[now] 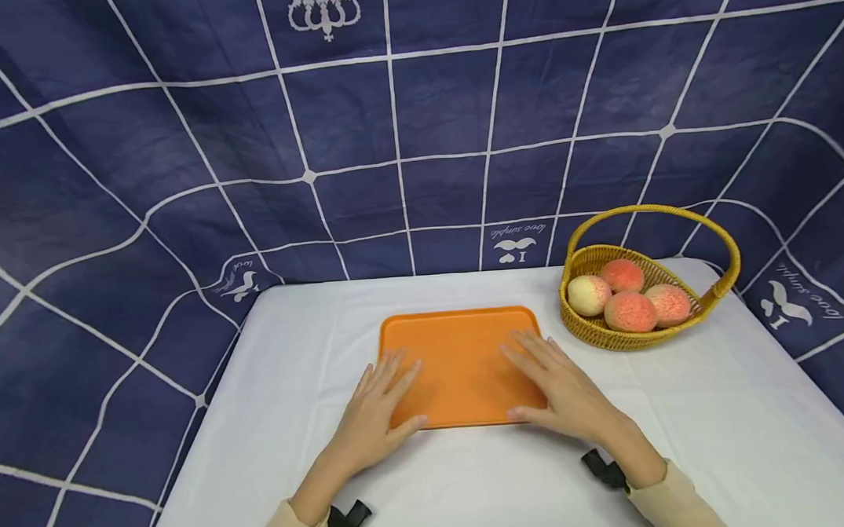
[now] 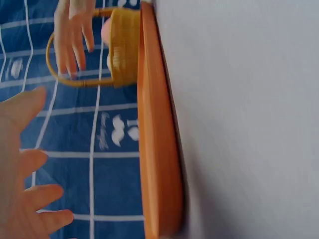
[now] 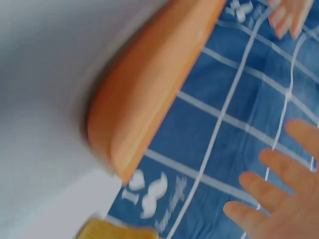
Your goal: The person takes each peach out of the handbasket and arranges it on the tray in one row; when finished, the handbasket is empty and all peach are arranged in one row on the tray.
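Orange tray (image 1: pixel 463 364) flat on the white worktop (image 1: pixel 474 489), near the centre. Left hand (image 1: pixel 374 423) and right hand (image 1: pixel 572 394) poised over opposite near corners, fingers (image 2: pixel 45 197) spread, gripping nothing. Just beyond the tray's right edge, a yellow basket (image 1: pixel 607 337) of peaches (image 1: pixel 630 312). Likely best handling: descend evenly, grasp opposite sides together, keep level and clear of the basket.

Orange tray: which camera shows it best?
The head view: most of the tray shows from above, though near corners are covered. The left wrist view gives mainly its side; the right wrist view, a blurred side and corner, cut off at top.
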Action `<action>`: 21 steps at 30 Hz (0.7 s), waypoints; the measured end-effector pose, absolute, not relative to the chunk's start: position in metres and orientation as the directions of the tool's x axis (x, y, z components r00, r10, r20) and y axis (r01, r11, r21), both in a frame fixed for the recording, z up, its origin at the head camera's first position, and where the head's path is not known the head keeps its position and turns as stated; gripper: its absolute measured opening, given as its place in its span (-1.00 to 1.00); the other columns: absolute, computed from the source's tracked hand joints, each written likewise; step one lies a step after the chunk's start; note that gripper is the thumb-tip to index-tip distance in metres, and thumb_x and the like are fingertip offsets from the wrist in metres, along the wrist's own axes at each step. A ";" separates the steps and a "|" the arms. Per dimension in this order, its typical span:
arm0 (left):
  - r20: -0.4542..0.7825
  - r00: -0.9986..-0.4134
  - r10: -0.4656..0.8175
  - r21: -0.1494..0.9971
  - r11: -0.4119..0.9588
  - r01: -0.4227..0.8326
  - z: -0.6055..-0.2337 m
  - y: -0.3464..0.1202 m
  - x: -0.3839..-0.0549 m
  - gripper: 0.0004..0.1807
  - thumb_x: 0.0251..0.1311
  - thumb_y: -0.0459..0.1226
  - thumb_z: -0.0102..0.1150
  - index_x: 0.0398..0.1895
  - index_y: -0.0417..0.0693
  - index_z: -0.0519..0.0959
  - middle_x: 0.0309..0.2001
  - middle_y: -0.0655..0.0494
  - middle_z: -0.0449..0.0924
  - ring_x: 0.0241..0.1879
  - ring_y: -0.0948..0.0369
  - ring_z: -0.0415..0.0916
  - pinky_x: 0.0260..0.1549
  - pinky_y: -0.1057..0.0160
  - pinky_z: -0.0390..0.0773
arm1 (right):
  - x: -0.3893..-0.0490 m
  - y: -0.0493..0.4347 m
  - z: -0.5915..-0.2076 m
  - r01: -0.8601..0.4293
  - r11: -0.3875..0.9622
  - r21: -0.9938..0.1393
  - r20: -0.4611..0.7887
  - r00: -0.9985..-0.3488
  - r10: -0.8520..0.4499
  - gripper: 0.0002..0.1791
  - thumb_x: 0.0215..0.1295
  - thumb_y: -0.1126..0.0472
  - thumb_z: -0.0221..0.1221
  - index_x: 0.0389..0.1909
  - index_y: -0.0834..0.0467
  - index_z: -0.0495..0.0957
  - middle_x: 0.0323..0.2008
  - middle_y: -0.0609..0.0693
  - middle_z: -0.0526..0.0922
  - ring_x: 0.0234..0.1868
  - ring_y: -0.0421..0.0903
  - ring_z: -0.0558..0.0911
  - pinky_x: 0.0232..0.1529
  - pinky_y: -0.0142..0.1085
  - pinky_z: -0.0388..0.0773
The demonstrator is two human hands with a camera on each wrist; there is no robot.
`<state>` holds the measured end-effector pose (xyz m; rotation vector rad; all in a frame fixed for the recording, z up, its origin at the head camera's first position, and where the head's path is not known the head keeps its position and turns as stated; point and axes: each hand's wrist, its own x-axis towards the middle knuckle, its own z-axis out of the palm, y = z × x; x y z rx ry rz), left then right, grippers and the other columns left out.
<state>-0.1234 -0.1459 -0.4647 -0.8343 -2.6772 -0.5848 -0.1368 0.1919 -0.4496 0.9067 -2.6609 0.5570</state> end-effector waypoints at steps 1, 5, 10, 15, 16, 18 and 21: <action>0.394 -0.801 0.450 0.322 0.749 0.579 -0.466 -0.149 -0.126 -0.18 0.22 0.10 0.20 0.50 0.06 0.21 0.54 -0.07 0.04 0.48 -0.18 0.06 0.39 -0.30 0.11 | -0.140 0.198 -0.446 -0.614 0.735 -0.287 0.405 -0.773 -0.488 0.01 0.01 -0.25 0.38 0.47 0.01 0.23 0.48 0.10 0.21 0.45 0.19 0.23 0.37 0.21 0.24; 0.439 -0.839 0.322 0.468 0.715 0.520 -0.470 -0.164 -0.134 -0.21 0.25 -0.07 0.23 0.50 -0.04 0.18 0.52 -0.11 0.08 0.48 -0.14 0.07 0.37 -0.28 0.19 | -0.152 0.229 -0.434 -0.521 0.757 -0.395 0.503 -0.812 -0.296 -0.06 -0.01 -0.01 0.47 0.41 0.12 0.31 0.34 0.22 0.35 0.31 0.20 0.34 0.20 0.22 0.38; 0.401 -0.893 0.206 0.608 0.669 0.427 -0.477 -0.179 -0.143 -0.28 0.32 -0.19 0.16 0.50 -0.10 0.16 0.50 -0.16 0.12 0.46 -0.15 0.11 0.35 -0.29 0.21 | -0.167 0.268 -0.422 -0.410 0.769 -0.491 0.554 -0.828 -0.087 -0.16 0.00 0.14 0.46 0.33 0.28 0.37 0.24 0.33 0.39 0.23 0.30 0.35 0.13 0.30 0.32; 0.305 -0.941 0.146 0.683 0.656 0.323 -0.487 -0.187 -0.148 -0.30 0.38 -0.18 0.09 0.52 -0.10 0.12 0.49 -0.22 0.10 0.46 -0.18 0.09 0.35 -0.33 0.16 | -0.176 0.299 -0.421 -0.293 0.791 -0.537 0.552 -0.831 0.067 -0.19 0.06 0.13 0.41 0.30 0.37 0.35 0.20 0.41 0.37 0.24 0.39 0.30 0.17 0.39 0.22; 0.288 -0.948 0.139 0.696 0.649 0.307 -0.489 -0.188 -0.149 -0.31 0.39 -0.18 0.08 0.52 -0.09 0.12 0.49 -0.23 0.10 0.46 -0.19 0.08 0.36 -0.33 0.15 | -0.178 0.304 -0.422 -0.269 0.791 -0.549 0.541 -0.836 0.092 -0.19 0.08 0.14 0.40 0.31 0.38 0.34 0.20 0.43 0.35 0.25 0.40 0.28 0.19 0.39 0.20; 0.257 -0.958 0.131 0.716 0.639 0.280 -0.495 -0.190 -0.150 -0.32 0.40 -0.16 0.05 0.52 -0.09 0.11 0.49 -0.23 0.09 0.47 -0.19 0.06 0.36 -0.34 0.13 | -0.181 0.312 -0.425 -0.227 0.794 -0.565 0.520 -0.844 0.129 -0.19 0.10 0.15 0.38 0.33 0.39 0.31 0.19 0.46 0.34 0.26 0.42 0.25 0.23 0.38 0.17; 0.223 -0.966 0.132 0.736 0.627 0.256 -0.505 -0.192 -0.153 -0.35 0.43 -0.15 0.01 0.51 -0.12 0.13 0.49 -0.24 0.09 0.47 -0.19 0.06 0.38 -0.32 0.12 | -0.186 0.321 -0.430 -0.175 0.793 -0.584 0.483 -0.860 0.166 -0.19 0.12 0.16 0.37 0.33 0.40 0.29 0.18 0.49 0.32 0.25 0.42 0.25 0.22 0.35 0.19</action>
